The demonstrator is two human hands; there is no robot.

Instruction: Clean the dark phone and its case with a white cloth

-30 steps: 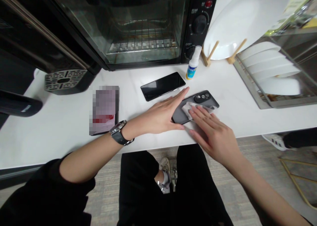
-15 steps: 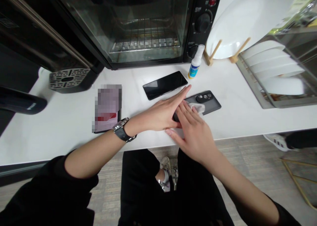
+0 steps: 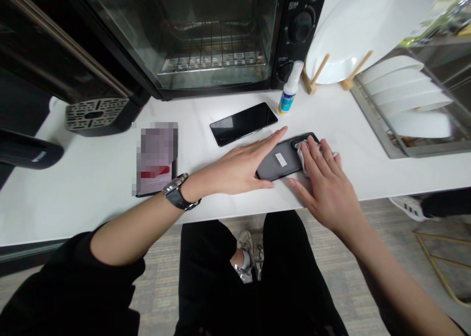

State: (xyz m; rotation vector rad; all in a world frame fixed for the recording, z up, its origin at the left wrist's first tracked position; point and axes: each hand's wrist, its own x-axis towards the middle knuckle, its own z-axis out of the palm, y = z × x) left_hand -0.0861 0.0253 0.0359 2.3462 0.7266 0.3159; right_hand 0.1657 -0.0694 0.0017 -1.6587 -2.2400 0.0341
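A dark grey phone (image 3: 275, 162) lies back up on the white counter, a small white label showing on it. My left hand (image 3: 235, 169) cups its lower left end between thumb and fingers. My right hand (image 3: 326, 186) presses a crumpled pale cloth (image 3: 302, 158) onto the camera end, hiding the camera bump. A black phone (image 3: 243, 124) lies screen up just beyond my left fingertips, apart from them. A small spray bottle (image 3: 289, 88) stands behind it. Left of my wrist lies a device with a pixelated screen (image 3: 156, 157).
A black Midea toaster oven (image 3: 206, 37) stands at the counter's back, with a black appliance (image 3: 73, 56) to its left. A white plate on a wooden stand (image 3: 342, 37) and a metal dish rack (image 3: 405, 100) sit at right. Another person's shoe (image 3: 408, 207) shows below the counter's front edge.
My right hand has moved right along the phone with the cloth, from its middle to the camera end. The white label is now uncovered. My left hand stays on the phone.
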